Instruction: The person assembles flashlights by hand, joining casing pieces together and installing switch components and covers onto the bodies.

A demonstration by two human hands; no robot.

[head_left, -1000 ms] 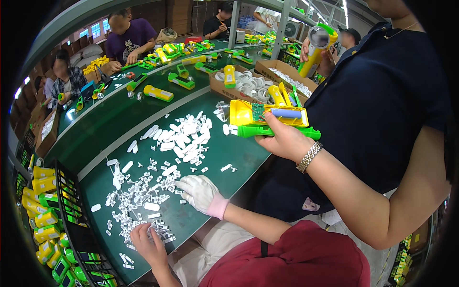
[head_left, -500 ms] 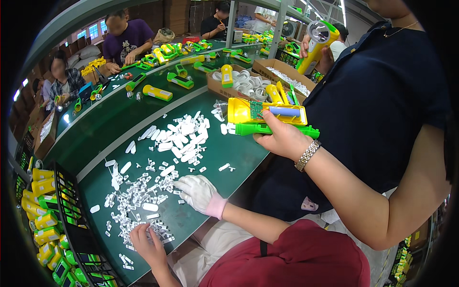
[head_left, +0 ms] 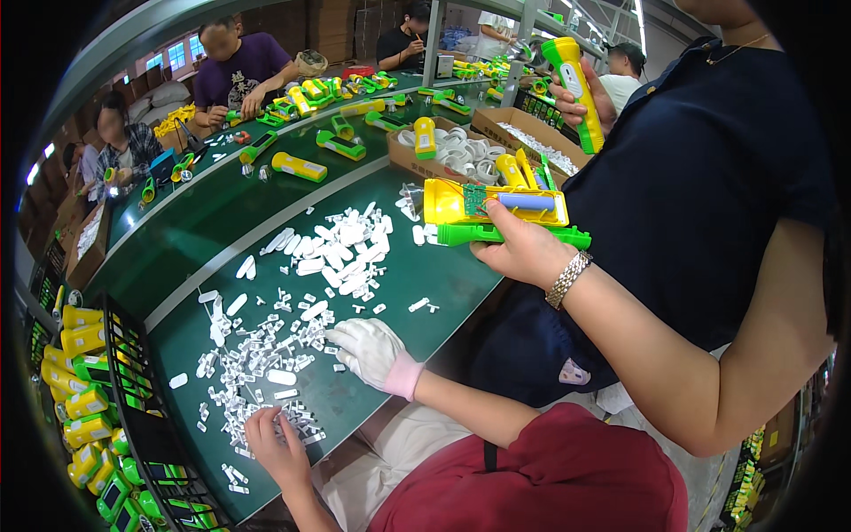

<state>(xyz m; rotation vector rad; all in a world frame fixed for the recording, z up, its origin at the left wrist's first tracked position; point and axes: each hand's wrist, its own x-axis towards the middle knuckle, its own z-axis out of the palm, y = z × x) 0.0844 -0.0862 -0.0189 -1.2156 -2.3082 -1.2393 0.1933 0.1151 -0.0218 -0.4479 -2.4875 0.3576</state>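
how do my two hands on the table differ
The right hand wears a white glove with a pink cuff; the left hand is bare. The right hand reaches farther up the green table; the left hand sits near its edge. Both touch small white pieces.

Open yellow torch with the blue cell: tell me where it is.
In the head view, the open yellow torch is right of centre, held over the edge of the green table by a standing co-worker's hand, just before the cardboard box.
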